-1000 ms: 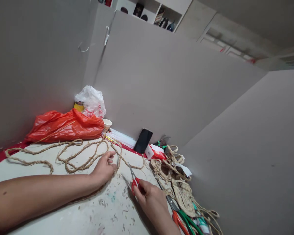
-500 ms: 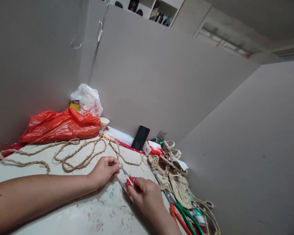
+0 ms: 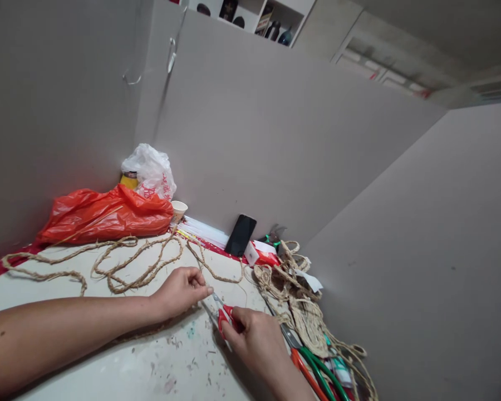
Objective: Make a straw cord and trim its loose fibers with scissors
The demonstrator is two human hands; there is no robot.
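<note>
My right hand (image 3: 254, 337) grips small scissors by their red handles (image 3: 226, 320), the blades pointing up and left toward my other hand. My left hand (image 3: 186, 288) is pinched closed on the thin rope (image 3: 201, 262), just beside the scissor tips; the fingers hide most of what they pinch. Braided rope (image 3: 137, 278) lies in loops on the white table (image 3: 150, 365) beyond my left forearm. Some rope also shows under that forearm. Small dark scraps are scattered near my hands.
At the back stand a red plastic bag (image 3: 108, 214), a white bag (image 3: 150, 170), a paper cup (image 3: 178, 210) and a phone (image 3: 241, 235). On the right are rope bundles (image 3: 309, 323), large shears with orange and green handles (image 3: 317, 367), and pliers (image 3: 274, 236).
My right hand and the scissors have shifted slightly right and down. The fingertips of my left hand have moved slightly right, and the blades show less beside them.
</note>
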